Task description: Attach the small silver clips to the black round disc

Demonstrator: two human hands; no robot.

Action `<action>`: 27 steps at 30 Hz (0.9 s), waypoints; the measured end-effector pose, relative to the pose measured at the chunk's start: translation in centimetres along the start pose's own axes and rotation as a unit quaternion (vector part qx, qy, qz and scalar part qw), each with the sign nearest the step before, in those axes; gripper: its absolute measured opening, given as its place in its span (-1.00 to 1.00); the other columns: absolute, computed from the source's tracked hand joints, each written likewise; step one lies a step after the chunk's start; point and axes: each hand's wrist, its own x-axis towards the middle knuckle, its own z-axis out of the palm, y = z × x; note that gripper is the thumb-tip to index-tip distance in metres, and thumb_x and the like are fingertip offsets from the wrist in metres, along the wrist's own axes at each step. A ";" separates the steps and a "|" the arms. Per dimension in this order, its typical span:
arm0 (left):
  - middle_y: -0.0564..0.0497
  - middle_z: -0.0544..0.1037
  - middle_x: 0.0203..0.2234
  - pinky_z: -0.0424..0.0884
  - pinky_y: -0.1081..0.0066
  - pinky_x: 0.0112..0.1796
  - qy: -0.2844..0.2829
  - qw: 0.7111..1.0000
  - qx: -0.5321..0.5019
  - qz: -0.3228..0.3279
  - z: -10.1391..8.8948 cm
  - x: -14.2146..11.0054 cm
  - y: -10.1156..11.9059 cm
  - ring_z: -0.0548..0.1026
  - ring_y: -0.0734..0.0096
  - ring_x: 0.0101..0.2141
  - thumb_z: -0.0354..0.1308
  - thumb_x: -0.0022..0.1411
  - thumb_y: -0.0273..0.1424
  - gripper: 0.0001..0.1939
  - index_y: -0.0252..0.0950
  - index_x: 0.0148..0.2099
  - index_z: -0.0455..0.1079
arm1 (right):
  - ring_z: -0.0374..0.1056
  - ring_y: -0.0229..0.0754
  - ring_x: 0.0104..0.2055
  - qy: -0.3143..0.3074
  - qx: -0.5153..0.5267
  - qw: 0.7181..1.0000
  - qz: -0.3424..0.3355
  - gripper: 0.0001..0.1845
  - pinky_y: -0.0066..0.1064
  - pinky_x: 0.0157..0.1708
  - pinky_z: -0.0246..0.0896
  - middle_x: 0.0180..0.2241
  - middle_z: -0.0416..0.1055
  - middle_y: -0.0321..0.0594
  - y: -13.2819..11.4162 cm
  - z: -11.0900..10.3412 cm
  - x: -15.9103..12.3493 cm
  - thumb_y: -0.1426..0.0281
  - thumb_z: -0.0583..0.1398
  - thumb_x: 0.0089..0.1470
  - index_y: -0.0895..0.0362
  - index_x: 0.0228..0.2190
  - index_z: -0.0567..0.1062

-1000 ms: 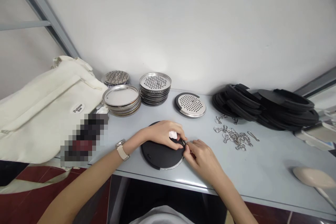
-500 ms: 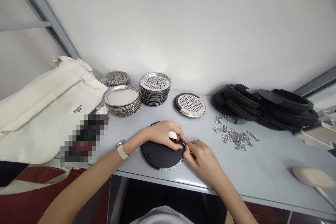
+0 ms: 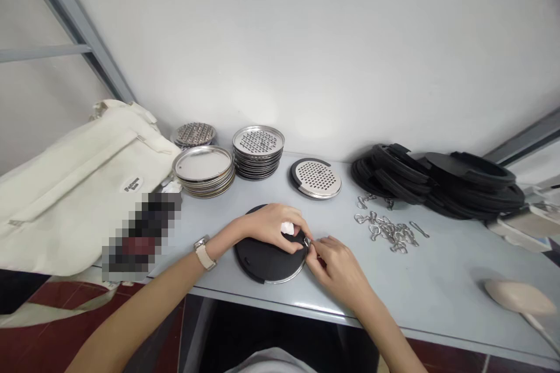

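The left fingers (image 3: 286,242) and right fingers (image 3: 315,265) pinch a small metal ring (image 3: 306,241) at the edge of a black disc (image 3: 273,265) on the bench (image 3: 437,297). Right of the fingers lie loose metal clips (image 3: 396,234); beyond the fingers, a perforated plate (image 3: 319,179); farther left of them, stacked metal plates (image 3: 203,164).

A grey table (image 3: 446,280) carries a black disc (image 3: 273,259), metal plates (image 3: 203,164) and clips (image 3: 389,231).

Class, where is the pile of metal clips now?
In the head view, the pile of metal clips lies on the table right of the right hand, just in front of the heaped black pieces.
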 end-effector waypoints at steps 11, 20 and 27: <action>0.16 0.45 -0.47 0.25 0.59 -0.35 0.004 1.000 -0.002 -0.025 0.3 0.0 0.0 0.39 0.57 -0.42 0.23 -0.07 -0.44 -0.66 -0.25 -0.15 0.40 | 0.23 -0.23 -0.46 -0.007 -0.010 1.000 -0.004 -0.60 -0.40 -0.38 0.01 -0.58 0.31 -0.24 0.0 0.1 0.1 0.36 -0.13 0.24 0.12 -0.56 0.29; 0.15 0.45 -0.45 0.25 0.59 -0.33 0.006 1.000 0.020 -0.011 0.7 0.1 0.3 0.40 0.56 -0.40 0.22 -0.06 -0.45 -0.69 -0.25 -0.18 0.38 | 0.23 -0.25 -0.49 0.011 -0.002 1.000 -0.009 -0.61 -0.42 -0.41 -0.03 -0.61 0.32 -0.26 -0.3 -0.1 0.0 0.38 -0.09 0.22 0.12 -0.59 0.32; 0.12 0.44 -0.42 0.25 0.55 -0.31 0.024 0.995 0.094 -0.003 1.4 0.4 1.1 0.40 0.50 -0.36 0.16 -0.01 -0.44 -0.74 -0.25 -0.20 0.35 | 0.22 -0.25 -0.51 0.026 -0.005 0.999 0.019 -0.58 -0.44 -0.47 -0.07 -0.61 0.35 -0.26 0.0 -0.1 0.1 0.36 -0.09 0.22 0.12 -0.62 0.33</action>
